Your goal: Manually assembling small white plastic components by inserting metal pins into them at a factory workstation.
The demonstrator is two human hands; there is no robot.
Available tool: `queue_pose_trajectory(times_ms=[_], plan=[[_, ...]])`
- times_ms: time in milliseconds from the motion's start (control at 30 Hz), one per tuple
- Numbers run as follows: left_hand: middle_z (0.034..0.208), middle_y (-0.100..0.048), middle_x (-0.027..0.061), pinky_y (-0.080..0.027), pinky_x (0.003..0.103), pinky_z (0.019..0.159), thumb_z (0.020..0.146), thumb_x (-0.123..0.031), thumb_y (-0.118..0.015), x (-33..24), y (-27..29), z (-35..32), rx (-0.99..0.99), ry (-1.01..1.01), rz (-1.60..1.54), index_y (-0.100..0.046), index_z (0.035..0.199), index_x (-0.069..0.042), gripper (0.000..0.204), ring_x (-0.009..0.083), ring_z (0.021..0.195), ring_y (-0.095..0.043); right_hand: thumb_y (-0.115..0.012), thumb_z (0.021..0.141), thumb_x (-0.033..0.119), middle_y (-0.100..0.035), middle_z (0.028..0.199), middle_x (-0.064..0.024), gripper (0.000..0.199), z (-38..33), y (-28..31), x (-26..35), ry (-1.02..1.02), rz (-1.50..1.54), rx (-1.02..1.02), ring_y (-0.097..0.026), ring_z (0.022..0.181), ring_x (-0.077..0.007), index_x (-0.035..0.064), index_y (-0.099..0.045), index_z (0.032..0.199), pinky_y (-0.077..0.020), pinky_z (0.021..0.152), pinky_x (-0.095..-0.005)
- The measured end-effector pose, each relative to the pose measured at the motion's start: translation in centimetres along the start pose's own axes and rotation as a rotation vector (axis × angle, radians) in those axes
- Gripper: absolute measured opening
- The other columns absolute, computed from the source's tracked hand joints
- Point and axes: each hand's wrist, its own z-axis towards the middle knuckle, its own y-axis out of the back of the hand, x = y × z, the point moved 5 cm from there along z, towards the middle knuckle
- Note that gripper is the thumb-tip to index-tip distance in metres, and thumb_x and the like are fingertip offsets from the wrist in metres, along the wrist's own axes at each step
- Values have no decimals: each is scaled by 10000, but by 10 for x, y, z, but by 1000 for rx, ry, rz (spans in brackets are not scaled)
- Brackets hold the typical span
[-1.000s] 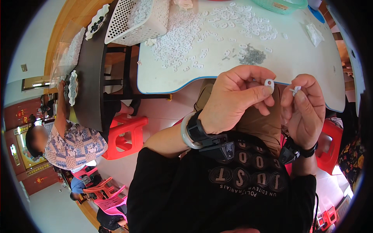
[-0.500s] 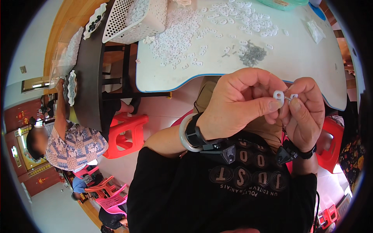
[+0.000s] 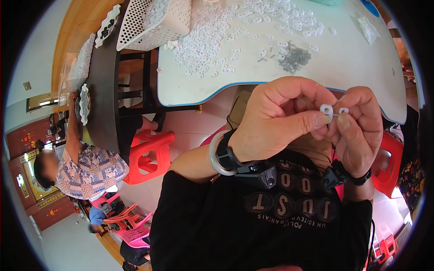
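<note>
Both of my hands are raised just off the table's near edge, close together. My left hand (image 3: 280, 119) pinches a white plastic piece (image 3: 326, 109) with a round hole between thumb and fingers. My right hand (image 3: 361, 131) pinches a smaller white plastic piece (image 3: 344, 110), also holed. A thin grey ridged pin (image 3: 335, 115) bridges the two pieces; whether it is a screw or a spring I cannot tell. Fingertips hide the lower part of each piece.
On the white table (image 3: 352, 63) lie a grey heap of small pins (image 3: 294, 58) and many scattered white plastic pieces (image 3: 199, 47). A perforated white basket (image 3: 174, 22) stands at the back left. A red stool (image 3: 151, 158) and a seated person (image 3: 90, 171) are at the left.
The two white pieces now line up more level with each other, the grey pin straight between them. My right hand has shifted slightly right. The view has moved a little.
</note>
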Motion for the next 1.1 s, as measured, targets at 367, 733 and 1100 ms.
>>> queue_pose_trajectory(times_ms=[367, 733, 1100], plan=[[959, -640, 114, -524, 240, 732, 883, 66, -579, -10, 3, -3, -71, -33, 264, -554, 1126, 67, 244, 141, 841, -634, -521, 919, 61, -567, 783, -24, 189, 5, -2, -3, -18, -26, -4, -505, 670, -42, 0, -463, 1088, -361, 566, -158], [968, -643, 88, -506, 213, 697, 883, 47, -593, -13, 6, -2, -51, -83, 385, -569, 1119, 58, 237, 96, 818, -610, -525, 924, 74, -553, 791, -10, 172, 9, -3, -8, -16, -13, -32, -496, 661, -34, 3, -471, 1071, -348, 548, -154], [961, -637, 66, -486, 193, 673, 892, 34, -589, -10, 8, -4, -75, -60, 457, -573, 1107, 51, 217, 70, 805, -587, -503, 917, 48, -556, 793, -14, 155, 10, -3, -8, 18, -54, -16, -497, 658, -36, 9, -469, 1064, -351, 551, -155]])
